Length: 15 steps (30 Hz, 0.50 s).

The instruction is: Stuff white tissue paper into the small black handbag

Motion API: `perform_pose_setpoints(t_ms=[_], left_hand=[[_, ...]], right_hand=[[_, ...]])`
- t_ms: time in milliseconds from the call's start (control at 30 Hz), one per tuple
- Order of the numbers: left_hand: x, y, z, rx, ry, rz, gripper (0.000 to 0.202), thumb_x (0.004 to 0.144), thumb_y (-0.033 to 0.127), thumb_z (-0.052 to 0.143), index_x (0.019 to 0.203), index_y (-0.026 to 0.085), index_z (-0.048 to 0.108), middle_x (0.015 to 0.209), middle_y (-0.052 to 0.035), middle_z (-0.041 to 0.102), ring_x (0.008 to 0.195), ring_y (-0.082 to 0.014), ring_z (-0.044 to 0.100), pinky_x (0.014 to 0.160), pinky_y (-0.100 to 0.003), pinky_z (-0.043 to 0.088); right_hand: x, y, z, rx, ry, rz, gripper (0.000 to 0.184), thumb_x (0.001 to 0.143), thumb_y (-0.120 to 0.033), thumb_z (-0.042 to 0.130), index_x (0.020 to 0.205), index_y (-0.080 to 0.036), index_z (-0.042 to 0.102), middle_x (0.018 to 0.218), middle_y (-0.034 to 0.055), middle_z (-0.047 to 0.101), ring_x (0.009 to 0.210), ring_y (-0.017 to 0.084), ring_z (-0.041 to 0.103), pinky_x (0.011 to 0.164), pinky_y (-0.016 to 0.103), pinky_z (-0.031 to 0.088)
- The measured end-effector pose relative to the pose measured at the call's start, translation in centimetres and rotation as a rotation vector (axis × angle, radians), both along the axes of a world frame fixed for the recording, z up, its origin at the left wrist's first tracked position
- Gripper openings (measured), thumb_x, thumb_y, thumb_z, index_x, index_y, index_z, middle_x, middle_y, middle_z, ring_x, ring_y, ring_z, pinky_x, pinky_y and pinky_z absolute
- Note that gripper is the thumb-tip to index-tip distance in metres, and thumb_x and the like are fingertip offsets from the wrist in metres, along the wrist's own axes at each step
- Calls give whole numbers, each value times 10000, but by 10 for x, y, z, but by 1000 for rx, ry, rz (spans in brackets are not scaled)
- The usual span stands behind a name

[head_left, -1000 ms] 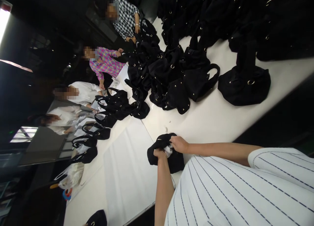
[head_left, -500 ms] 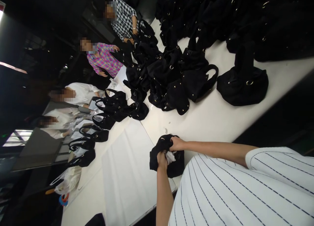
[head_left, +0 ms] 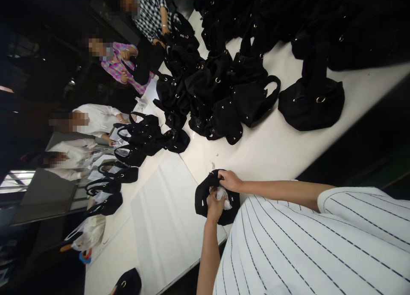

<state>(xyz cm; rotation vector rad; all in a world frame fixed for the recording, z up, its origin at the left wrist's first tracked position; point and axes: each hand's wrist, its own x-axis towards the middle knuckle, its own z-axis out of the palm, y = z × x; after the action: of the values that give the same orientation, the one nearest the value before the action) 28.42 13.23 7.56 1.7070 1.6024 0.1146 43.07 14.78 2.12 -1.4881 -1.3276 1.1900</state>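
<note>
A black handbag (head_left: 202,197) lies at the table's near edge, against my striped shirt. Its mouth is open and crumpled white stuffing (head_left: 221,194) shows inside. My right hand (head_left: 230,181) pinches the bag's rim on the far side of the opening, fingers closed. Inside the mouth, my left hand (head_left: 215,204) has its fingers bent around the white stuffing; their tips are partly hidden. A small brass ring shows on the bag near my right hand.
Several black handbags (head_left: 211,81) are heaped across the white table (head_left: 269,154). One bag (head_left: 312,104) stands apart. A white sheet (head_left: 166,218) lies beside my bag. Co-workers stand along the far side. A plastic bag (head_left: 89,233) sits at the table end.
My left hand has come partly out of the bag, showing more of its back. My right hand has shifted slightly along the rim. A co-worker in plaid has raised a black bag.
</note>
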Motion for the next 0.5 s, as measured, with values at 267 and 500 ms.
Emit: perform_pose_setpoints(t_ms=[267,500], left_hand=[[22,11,-37,-83,-140,106,321,587,26,647,871,177,630,944,-87,694,943,-254,634,888,-382,471],[3,9,-30,-222,-541,614,166,634,148,656,784,179,593,767,-28,672,769,-179,660,762,-312,520]], right_hand=[[12,-2,2,-40,-54,73,140,679,-97,533,775,-191,572,697,-35,568,678,120,514,627,221,357],[18,-14,4,-460,-172,147,388,606,-398,734,884,-156,611,805,62,668,710,211,611,525,262,385]])
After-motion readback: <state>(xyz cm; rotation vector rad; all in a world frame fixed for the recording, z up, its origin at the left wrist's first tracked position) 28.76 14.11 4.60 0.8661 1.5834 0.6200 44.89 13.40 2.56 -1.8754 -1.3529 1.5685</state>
